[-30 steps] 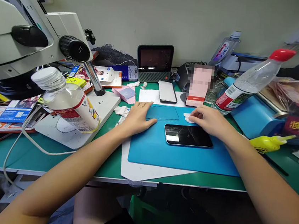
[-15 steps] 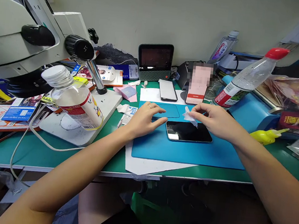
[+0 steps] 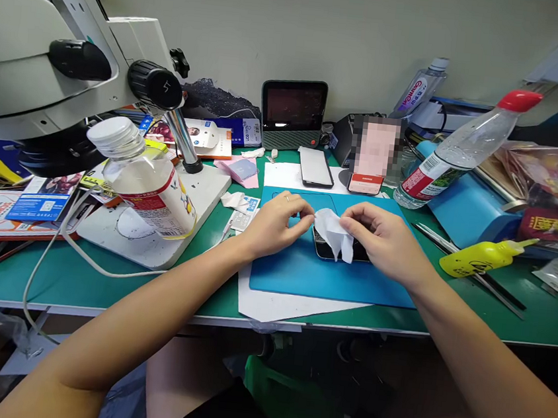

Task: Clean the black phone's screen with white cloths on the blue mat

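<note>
A crumpled white wipe (image 3: 333, 229) is stretched between my two hands, above a black-screened smartphone (image 3: 323, 248). My right hand (image 3: 378, 236) pinches the wipe's right side between thumb and fingers. At its upper left edge, my left hand (image 3: 281, 226), with a ring on one finger, has thumb and forefinger closed on the wipe. The phone lies flat on a blue mat (image 3: 301, 281), mostly covered by the wipe and my right hand. Behind my left hand, a thin clear rectangular outline (image 3: 327, 201) lies on the mat, partly hidden.
At the left stand a microscope (image 3: 155, 86) and an open-necked plastic bottle (image 3: 154, 189). A yellow squeeze bottle (image 3: 478, 258) lies on tweezers (image 3: 499, 295) to the right. A red-capped bottle (image 3: 457, 154), a pink-screened phone (image 3: 372, 152) and a small display (image 3: 293, 111) stand behind.
My right hand has brought the wipe left and nearer, over the phone. My left thumb and forefinger, apart before, have closed at the wipe's edge. The yellow bottle and tweezers are uncovered.
</note>
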A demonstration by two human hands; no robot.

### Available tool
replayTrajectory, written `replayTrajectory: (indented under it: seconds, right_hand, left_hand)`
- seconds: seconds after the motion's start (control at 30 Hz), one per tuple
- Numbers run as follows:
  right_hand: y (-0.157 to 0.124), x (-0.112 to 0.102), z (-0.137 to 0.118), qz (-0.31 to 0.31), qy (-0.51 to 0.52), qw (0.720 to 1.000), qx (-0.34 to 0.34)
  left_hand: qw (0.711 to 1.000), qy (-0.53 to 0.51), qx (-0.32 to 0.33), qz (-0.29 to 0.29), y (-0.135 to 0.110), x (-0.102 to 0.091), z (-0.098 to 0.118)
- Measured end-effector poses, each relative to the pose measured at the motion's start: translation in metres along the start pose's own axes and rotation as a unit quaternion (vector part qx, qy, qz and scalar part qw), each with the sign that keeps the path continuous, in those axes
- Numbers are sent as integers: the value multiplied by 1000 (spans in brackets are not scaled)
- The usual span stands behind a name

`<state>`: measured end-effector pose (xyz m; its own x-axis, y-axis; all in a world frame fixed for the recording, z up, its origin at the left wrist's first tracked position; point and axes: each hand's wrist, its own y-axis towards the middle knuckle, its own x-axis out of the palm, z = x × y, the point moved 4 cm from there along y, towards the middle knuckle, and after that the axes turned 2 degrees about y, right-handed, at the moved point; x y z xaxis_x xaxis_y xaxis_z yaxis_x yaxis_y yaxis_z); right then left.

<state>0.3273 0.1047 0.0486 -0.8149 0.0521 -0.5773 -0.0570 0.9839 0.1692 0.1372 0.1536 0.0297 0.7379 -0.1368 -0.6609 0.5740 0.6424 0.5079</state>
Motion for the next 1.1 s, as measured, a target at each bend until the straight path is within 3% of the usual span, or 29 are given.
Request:
replayTrajectory:
  seconds: [0.17, 0.4, 0.47, 0.57, 0.67, 0.87, 1.0, 1.1]
  right_hand:
    - [5, -8, -4, 36, -13, 999, -10]
    - [-1, -20, -29, 74, -181, 959, -205]
    - [-9, -16, -25, 64, -210, 944, -247]
    - [-22, -6, -9, -21, -236, 930, -281]
    - [-35, 1, 5, -105, -246, 924, -274]
    - [-50, 16, 4, -93, -258, 935, -223]
    - [-52, 45, -3, -147, -308, 917, -208]
    - [-46, 58, -7, -150, -334, 911, -188]
  left_hand:
    - [999, 33, 5, 23, 0, -4, 1]
    - [984, 90, 98, 123, -1, -14, -1]
    - [980, 105, 138, 99, 0, -12, -1]
    - [977, 124, 172, 15, 0, -4, -2]
    - [978, 138, 146, -47, 1, -1, -5]
    - [980, 143, 90, -108, 0, 4, -10]
    - [985, 130, 65, -90, -1, 6, -13]
    - [991, 106, 51, -67, -1, 4, -14]
